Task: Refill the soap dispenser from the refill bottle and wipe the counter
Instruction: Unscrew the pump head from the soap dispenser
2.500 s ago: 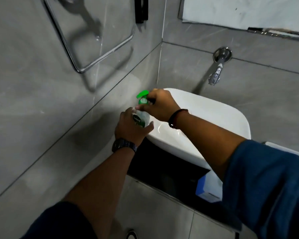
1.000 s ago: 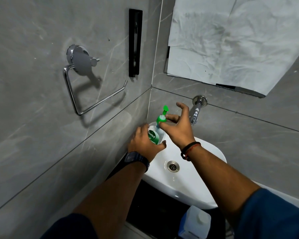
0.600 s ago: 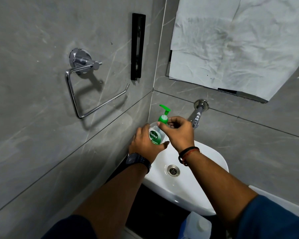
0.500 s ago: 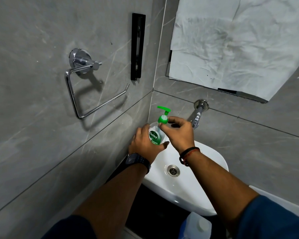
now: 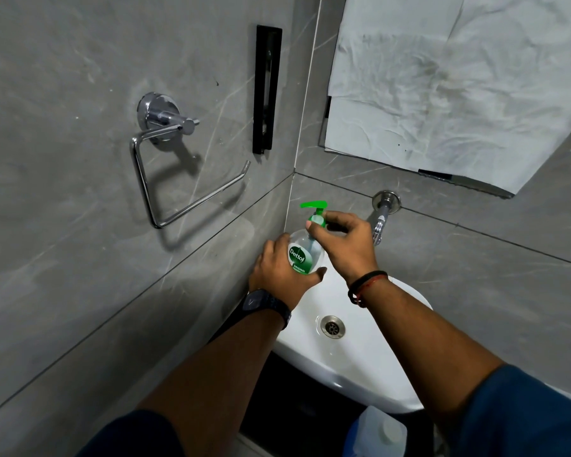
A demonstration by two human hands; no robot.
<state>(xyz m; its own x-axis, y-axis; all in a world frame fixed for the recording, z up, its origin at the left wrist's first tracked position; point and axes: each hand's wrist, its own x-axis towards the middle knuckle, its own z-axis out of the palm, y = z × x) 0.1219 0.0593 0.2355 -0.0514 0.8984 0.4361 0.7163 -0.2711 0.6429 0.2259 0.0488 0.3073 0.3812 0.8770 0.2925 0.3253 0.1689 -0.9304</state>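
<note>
A clear soap dispenser (image 5: 303, 253) with a green-and-white label stands at the back left corner of the white sink (image 5: 370, 364). My left hand (image 5: 277, 272) is wrapped around its body. My right hand (image 5: 343, 245) pinches the collar of the green pump head (image 5: 315, 209), whose spout points left. A white refill bottle (image 5: 381, 435) with a blue label stands below the sink, at the frame's bottom edge, partly cut off.
A chrome tap (image 5: 381, 219) sticks out of the grey tiled wall just right of my right hand. A chrome ring holder (image 5: 165, 166) and a black bar (image 5: 266, 89) hang on the left wall. Crumpled white paper (image 5: 459, 80) covers the mirror above.
The view tilted up from the sink's underside to the wall. My right hand closed on the pump collar and the green spout has turned from pointing up-right to pointing left.
</note>
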